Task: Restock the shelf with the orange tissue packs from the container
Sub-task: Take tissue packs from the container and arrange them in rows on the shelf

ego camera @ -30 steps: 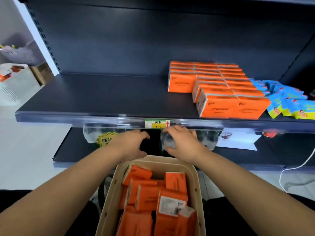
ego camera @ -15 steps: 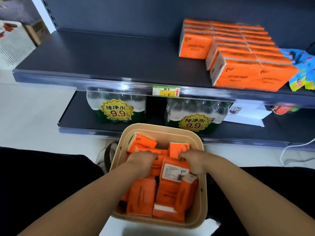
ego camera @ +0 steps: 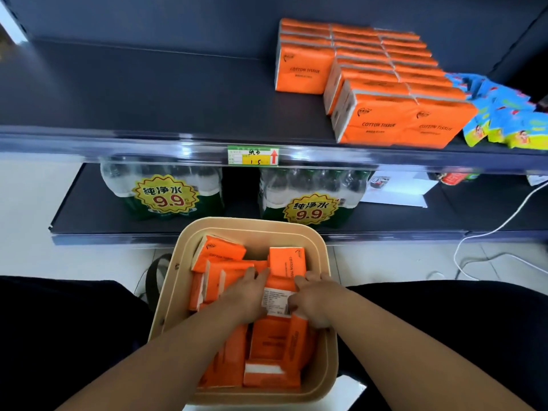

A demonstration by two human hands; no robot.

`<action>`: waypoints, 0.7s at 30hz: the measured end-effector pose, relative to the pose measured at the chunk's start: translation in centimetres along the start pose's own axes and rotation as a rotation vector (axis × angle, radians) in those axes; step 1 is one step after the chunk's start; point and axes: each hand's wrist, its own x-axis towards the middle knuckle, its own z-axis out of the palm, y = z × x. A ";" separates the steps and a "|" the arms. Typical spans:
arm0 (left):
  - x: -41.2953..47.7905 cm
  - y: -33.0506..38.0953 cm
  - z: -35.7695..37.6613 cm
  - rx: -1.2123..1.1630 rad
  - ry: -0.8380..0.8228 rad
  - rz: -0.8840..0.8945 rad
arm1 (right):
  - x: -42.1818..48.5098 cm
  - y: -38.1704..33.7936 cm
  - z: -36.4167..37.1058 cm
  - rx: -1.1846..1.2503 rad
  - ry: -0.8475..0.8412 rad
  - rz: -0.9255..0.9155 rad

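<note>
A tan container [ego camera: 323, 369] sits in front of me, filled with several loose orange tissue packs [ego camera: 219, 253]. Both hands are inside it. My left hand [ego camera: 246, 295] and my right hand [ego camera: 314, 301] grip the two sides of one orange pack with a white label [ego camera: 278, 298] lying on top of the pile. On the dark shelf [ego camera: 148, 93] above, rows of orange tissue packs [ego camera: 379, 114] stand at the right.
Blue and yellow packets [ego camera: 504, 120] lie right of the shelved orange packs. A price tag [ego camera: 253, 155] is on the shelf edge. Below it, two shrink-wrapped water bottle bundles [ego camera: 166, 191] stand on the lower shelf, and a white cable [ego camera: 489, 235] trails over the floor at right.
Both hands dropped from the shelf edge into the container and closed around the labelled pack. The view tilted down.
</note>
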 end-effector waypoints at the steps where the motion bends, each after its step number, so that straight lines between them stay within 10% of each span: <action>1: 0.2 0.0 0.2 -0.030 -0.002 -0.003 | 0.2 0.0 0.3 0.000 -0.003 -0.005; 21: -1.5 -2.7 -7.9 -0.082 0.503 0.366 | 1.1 1.0 -1.2 0.296 0.056 -0.071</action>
